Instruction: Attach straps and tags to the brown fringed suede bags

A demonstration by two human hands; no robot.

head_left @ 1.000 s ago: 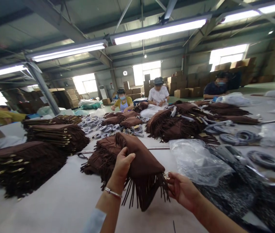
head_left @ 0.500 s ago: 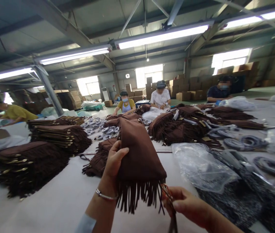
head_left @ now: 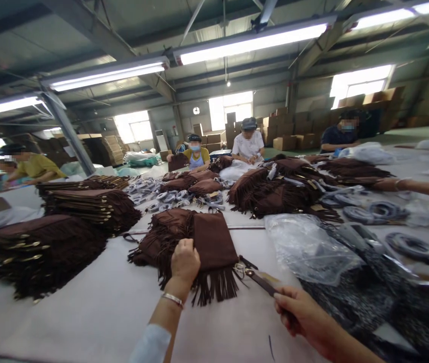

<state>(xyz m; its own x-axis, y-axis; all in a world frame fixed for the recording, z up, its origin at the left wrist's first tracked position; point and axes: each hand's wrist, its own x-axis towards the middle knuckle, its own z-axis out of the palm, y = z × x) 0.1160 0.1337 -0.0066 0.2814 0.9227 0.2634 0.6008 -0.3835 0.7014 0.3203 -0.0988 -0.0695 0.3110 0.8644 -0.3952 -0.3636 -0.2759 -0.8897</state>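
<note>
Bag [head_left: 216, 242]: lying on near desk [head_left: 218, 333], right of stack [head_left: 44, 247].
Left hand [head_left: 185, 259]: curling fingers at bag's left edge; cannot tell if pinching.
Right hand [head_left: 299, 312]: pinching strap [head_left: 261, 284], right of bag.
Strap step: likely straightening it while steadying bag.
Next move: probably calls for gentle pull, firm left hold.

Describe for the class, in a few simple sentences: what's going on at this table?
The person's left hand holds the left edge of a brown fringed bag lying on the white table. The right hand grips a brown strap that reaches toward the bag's right corner; whether it is attached there is hard to tell. Stacked bags stand to the left, and clear plastic lies to the right. Another person's hand reaches in from the far right.
</note>
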